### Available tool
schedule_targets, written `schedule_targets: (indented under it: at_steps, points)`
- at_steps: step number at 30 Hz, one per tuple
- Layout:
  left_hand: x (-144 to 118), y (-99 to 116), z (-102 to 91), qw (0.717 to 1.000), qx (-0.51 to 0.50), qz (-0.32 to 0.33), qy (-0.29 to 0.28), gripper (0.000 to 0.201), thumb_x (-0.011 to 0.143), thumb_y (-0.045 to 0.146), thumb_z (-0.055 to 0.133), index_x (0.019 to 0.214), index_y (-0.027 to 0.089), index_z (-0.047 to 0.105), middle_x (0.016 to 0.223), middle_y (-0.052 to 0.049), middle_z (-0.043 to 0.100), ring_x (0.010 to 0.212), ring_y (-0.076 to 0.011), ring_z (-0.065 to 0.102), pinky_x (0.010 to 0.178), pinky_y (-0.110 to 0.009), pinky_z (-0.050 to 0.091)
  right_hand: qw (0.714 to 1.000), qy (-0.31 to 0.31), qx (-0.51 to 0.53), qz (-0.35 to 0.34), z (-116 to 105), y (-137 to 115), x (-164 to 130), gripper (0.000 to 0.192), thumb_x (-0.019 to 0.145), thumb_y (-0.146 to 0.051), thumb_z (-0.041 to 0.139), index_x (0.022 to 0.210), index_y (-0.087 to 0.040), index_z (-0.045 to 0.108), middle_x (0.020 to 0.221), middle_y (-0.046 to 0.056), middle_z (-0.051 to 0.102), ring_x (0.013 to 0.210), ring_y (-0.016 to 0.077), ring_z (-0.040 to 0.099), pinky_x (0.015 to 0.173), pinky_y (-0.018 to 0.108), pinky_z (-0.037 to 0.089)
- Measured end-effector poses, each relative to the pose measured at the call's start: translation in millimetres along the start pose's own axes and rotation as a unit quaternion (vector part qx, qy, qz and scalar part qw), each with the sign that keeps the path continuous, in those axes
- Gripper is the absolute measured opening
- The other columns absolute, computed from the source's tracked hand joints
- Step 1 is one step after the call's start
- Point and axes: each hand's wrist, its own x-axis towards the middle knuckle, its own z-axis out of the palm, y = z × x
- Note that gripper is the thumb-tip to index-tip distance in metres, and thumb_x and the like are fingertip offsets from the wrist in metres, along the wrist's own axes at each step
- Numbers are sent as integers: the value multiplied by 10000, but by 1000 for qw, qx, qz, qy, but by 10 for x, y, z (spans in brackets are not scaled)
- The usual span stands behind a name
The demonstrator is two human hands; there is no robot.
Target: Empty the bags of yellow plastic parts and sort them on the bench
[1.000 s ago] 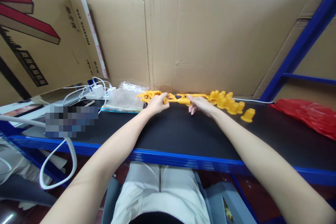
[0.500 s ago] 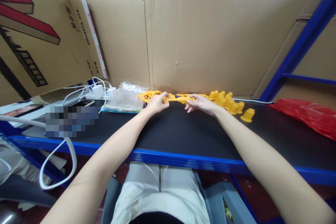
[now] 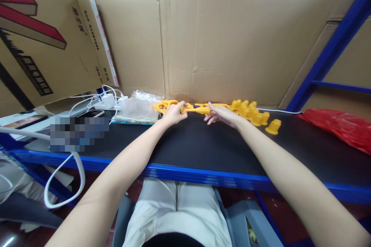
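Near the middle of the frame our left hand [image 3: 173, 113] is curled around the left part of a long yellow plastic strip [image 3: 193, 109], fingers closed on it. Our right hand [image 3: 222, 115] rests just to the right with its fingers stretched out narrow over the same strip; the fingertips touch it, but we cannot tell whether they grip it. The strip lies across the back of the black shelf top [image 3: 203, 146], close under the cardboard wall [image 3: 220, 42], and runs from left of our left hand to past our right hand.

Just right of our right hand sits a cluster of small yellow plastic caps [image 3: 249, 111], touching one another, and one single cap [image 3: 274, 126] stands a little apart further right. At the far right edge of the frame a red plastic bag [image 3: 342, 127] lies on the shelf, well apart from the caps.

Left of our left hand a clear plastic bag [image 3: 138, 109] lies flat on the shelf, just beside the strip's left end. Further left are white chargers [image 3: 111, 101] with white cables [image 3: 62, 185], one cable looping down over the blue shelf edge [image 3: 203, 174] in the lower left. A phone [image 3: 92, 113] lies near the chargers. A printed cardboard box [image 3: 43, 38] fills the upper left of the frame, and a blue post [image 3: 327, 54] slants up on the right.
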Motion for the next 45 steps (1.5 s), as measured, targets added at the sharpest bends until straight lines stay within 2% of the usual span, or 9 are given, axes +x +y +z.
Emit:
schedule_targets:
  at_steps: [3,6,10,16,25,29,34,37,45]
  points:
    - [2,-3,5,1000,-1,-7,-1,287,707,245,583,991,204,593,675,3,602,610,-144,531,589,-239,364,999,-23,-14,-19,-50,9,-26,438,847,-465,568,1179,-180,531,1057,109,668,751,135,673,638,224,519]
    - [7,-12,14,1000,-2,-9,-1,288,701,245,583,986,206,593,663,8,595,600,-142,525,578,-234,356,999,-12,-24,-45,-85,26,-37,578,756,-310,703,1262,-219,437,1182,108,603,821,137,670,709,252,526]
    - [9,-22,19,1000,-3,-1,4,274,706,251,582,975,200,592,651,12,587,591,-138,521,574,-232,352,997,13,-23,-74,-93,54,-8,471,767,-282,680,1175,-192,462,1094,95,633,753,130,673,714,274,526]
    - [-2,-6,-7,1000,15,1,-7,274,725,274,576,990,207,585,673,4,600,616,-145,536,586,-235,358,998,34,-19,-51,-53,23,-15,346,795,-293,653,1088,-165,519,1004,106,684,705,134,670,666,264,527]
    - [-7,14,-19,1000,23,4,-9,278,733,280,576,1003,212,582,687,2,611,640,-154,556,603,-238,371,998,28,-34,-54,-36,0,-23,346,820,-446,619,982,-141,605,984,127,700,658,122,661,583,222,502]
    - [-6,19,-21,1000,23,2,-9,275,730,280,578,997,213,586,696,-3,617,642,-155,556,600,-237,366,998,29,-39,-47,-48,13,-13,395,827,-447,609,1070,-137,580,973,132,702,658,127,665,591,229,508]
    - [-9,28,-28,1000,26,-2,-12,270,728,279,583,990,217,591,701,-7,620,642,-163,562,599,-243,372,998,14,-42,-52,-67,-2,-48,588,766,-357,694,1274,-180,457,936,96,710,696,141,670,639,258,522]
    - [-10,25,-26,999,29,-3,-15,271,729,284,584,992,220,589,693,-2,617,639,-160,562,598,-240,375,997,5,-43,-56,-80,7,-56,624,724,-332,728,1268,-194,454,930,83,711,703,142,671,664,269,523]
    - [-8,27,-27,999,29,4,-20,268,747,312,592,998,216,589,706,-7,622,655,-166,574,603,-244,380,997,5,-48,-68,-112,75,-3,563,719,-353,724,1201,-185,487,907,87,714,705,153,674,655,271,518]
